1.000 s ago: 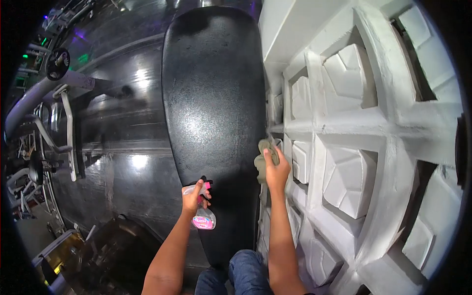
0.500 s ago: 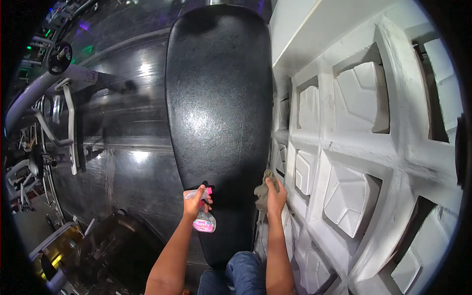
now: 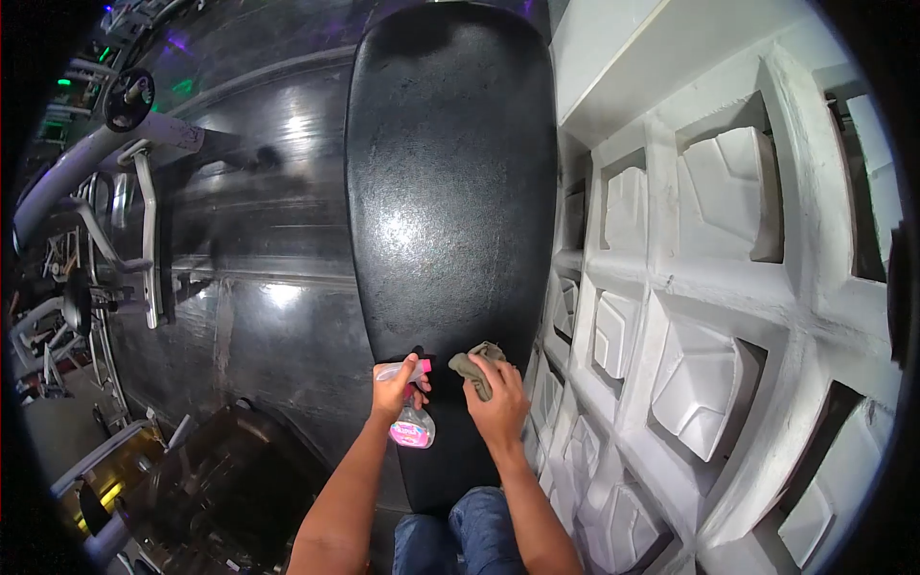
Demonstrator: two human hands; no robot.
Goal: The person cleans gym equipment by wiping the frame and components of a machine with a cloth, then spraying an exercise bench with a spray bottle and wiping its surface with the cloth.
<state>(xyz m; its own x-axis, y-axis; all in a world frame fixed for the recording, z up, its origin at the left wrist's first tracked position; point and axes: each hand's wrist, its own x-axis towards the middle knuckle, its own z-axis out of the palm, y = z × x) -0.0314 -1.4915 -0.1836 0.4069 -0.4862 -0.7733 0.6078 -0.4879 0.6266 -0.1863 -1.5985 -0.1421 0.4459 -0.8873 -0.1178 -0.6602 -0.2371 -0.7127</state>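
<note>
A long black padded bench (image 3: 450,220) stretches away in front of my knees, its surface shiny with reflected light. My left hand (image 3: 398,388) is wrapped round the neck of a spray bottle (image 3: 413,428), clear with a pink nozzle and pink label, over the bench's left edge. In my right hand (image 3: 498,402) is a bunched olive-green cloth (image 3: 476,369), over the near part of the bench. Whether the cloth touches the padding I cannot tell.
A white wall (image 3: 709,287) with deep square recesses runs close along the bench's right side. Gym machines with metal frames (image 3: 149,230) stand at the left on the dark floor (image 3: 259,249). A dark brown see-through panel (image 3: 230,470) is at lower left.
My right hand has brought the cloth left, from the bench's right edge to over the padding. My left hand still grips the spray bottle. The view has shifted slightly.
</note>
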